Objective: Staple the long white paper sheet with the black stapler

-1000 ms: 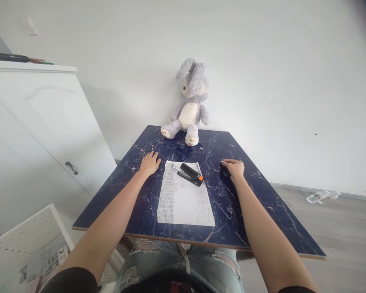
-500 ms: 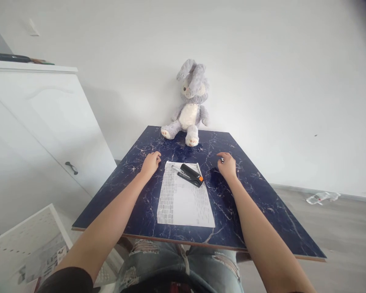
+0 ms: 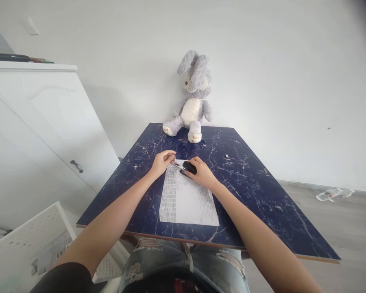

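A black stapler (image 3: 189, 167) lies over the top part of a printed sheet of paper (image 3: 189, 203), its metal slide pointing left. My right hand (image 3: 201, 173) is closed around the stapler's body and hides most of it. My left hand (image 3: 162, 163) pinches at the tip of the metal slide, thumb and fingers together; the fingers cover the exact contact. To the right on the table is a small dark and silver piece (image 3: 226, 156), too small to name, apart from both hands.
The blue marbled table (image 3: 247, 195) has a grey plush rabbit (image 3: 191, 110) sitting at its far edge against the wall. A white cabinet (image 3: 45, 122) and a white perforated container (image 3: 33, 240) stand on the left. A clear plastic wrapper (image 3: 334, 194) lies on the floor at right.
Both hands have moved inward from the two sides of the paper. The right has taken hold of the stapler, and the left has come to its metal slide.
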{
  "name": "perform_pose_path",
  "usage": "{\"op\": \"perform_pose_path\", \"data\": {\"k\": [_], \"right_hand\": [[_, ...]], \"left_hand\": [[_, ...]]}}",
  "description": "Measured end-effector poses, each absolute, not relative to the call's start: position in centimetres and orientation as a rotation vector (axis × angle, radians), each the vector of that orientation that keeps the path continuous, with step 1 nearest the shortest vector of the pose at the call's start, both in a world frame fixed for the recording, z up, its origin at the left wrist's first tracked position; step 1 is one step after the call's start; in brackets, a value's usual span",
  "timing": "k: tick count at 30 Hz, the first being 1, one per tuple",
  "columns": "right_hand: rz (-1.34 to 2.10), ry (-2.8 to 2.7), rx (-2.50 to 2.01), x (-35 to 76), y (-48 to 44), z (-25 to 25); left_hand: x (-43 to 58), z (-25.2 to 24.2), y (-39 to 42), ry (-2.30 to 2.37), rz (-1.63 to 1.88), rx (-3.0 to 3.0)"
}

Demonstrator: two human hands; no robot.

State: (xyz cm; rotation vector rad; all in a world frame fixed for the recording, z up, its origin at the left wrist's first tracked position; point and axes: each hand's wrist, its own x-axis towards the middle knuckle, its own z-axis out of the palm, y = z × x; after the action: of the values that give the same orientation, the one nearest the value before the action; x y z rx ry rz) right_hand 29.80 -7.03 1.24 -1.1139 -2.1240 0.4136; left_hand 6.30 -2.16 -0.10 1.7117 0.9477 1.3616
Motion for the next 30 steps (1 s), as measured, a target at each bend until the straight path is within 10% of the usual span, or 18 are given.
{"op": "perform_pose_path", "data": {"k": [30], "right_hand": [[0.483, -2.202, -1.099, 29.97, -6.97, 1.55]], "left_hand": [[5.84, 0.79, -2.91, 0.917, 0.957, 2.238]]}}
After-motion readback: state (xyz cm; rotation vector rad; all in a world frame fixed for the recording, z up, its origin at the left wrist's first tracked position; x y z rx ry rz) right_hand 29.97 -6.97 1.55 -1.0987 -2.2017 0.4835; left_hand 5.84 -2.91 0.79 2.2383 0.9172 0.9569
